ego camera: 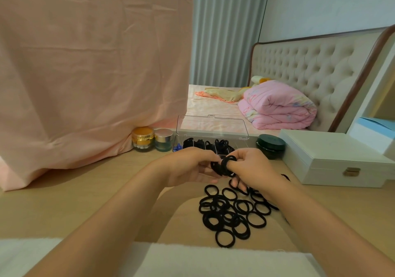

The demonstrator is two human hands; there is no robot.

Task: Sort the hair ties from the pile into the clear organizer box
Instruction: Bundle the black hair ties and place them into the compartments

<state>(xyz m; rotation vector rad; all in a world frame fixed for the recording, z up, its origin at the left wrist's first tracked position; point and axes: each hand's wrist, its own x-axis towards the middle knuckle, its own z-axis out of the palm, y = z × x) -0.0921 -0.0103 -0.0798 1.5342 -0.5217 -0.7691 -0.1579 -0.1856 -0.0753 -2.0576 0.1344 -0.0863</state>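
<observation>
Gripping hands: left hand (188, 167) and right hand (252, 167), fingers curled, pinch one bundle of hair ties (224, 167) between them.
Bundle: soft black fabric loops, some ringed over a right finger.
Pile (233, 212): matte black rings overlapping flat on the smooth tan desk (85, 191), 6 o'clock from the hands.
Box (212, 131): clear rigid plastic, rectangular, lid upright, 12 o'clock; black ties in its cells.
Neighbours: gold jar (142, 139) and silver-capped jar (163, 140), 10 o'clock; white case (333, 159), 3 o'clock.
</observation>
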